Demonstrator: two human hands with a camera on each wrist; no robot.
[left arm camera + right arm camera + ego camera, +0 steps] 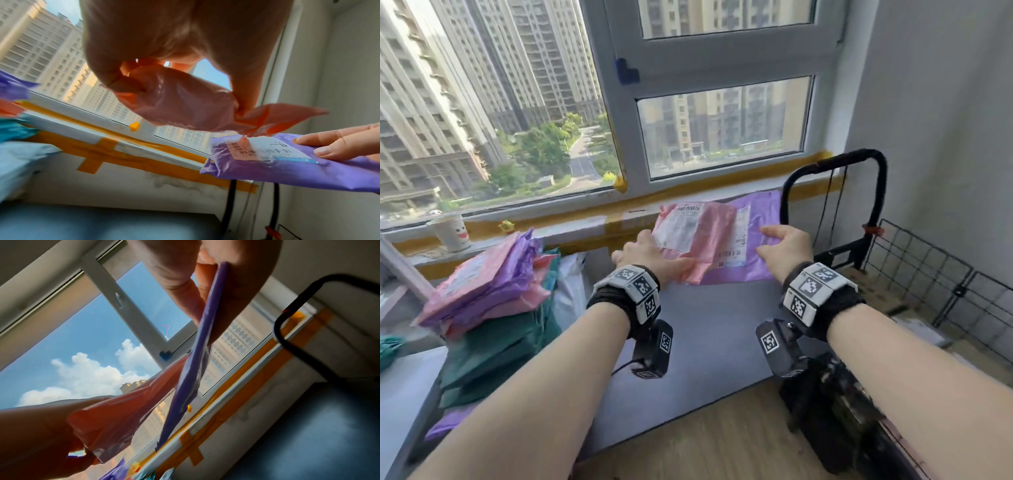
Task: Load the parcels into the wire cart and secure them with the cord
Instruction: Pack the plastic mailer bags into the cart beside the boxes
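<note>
1. Parcels still wait in a pile [493, 274] on the left of the table [709, 318].
2. Left hand [643, 253] pinches the pink parcel [698, 233], which is up off the table.
3. Right hand [784, 246] holds the purple parcel [760, 219], thumb on top and fingers under.
4. Keep both bags flat and gripped tight, I think, then swing them right and lay them low in the wire cart [928, 274].

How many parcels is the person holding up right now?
2. A pink parcel is gripped by the left hand, and a purple parcel by the right hand, its edge tucked under the pink one. More lie stacked at left.
</note>
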